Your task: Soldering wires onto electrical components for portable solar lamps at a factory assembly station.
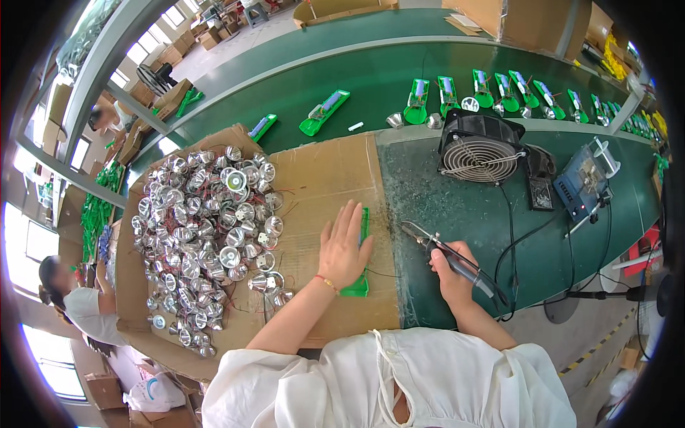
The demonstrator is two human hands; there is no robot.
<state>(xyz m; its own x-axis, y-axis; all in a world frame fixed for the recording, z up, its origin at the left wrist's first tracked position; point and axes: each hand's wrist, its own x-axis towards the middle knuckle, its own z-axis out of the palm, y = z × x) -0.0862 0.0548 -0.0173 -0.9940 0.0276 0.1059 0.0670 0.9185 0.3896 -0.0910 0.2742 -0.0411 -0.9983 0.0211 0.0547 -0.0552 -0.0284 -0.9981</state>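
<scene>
My left hand [344, 246] lies flat, fingers spread, on a green plastic part [360, 285] that rests on the brown cardboard sheet [321, 178]. My right hand [451, 274] grips a black soldering iron [457, 262] like a pen. Its metal tip [410, 228] points left toward the green part, just above the dark green bench mat [457, 214]. A cable runs from the iron off to the right.
A large heap of shiny silver reflector cups with thin wires [207, 228] fills the cardboard to my left. A black fan [479, 150] and a blue soldering station [585, 182] stand behind. Green parts [499, 89] lie along the conveyor belt [371, 71]. Other people sit at far left.
</scene>
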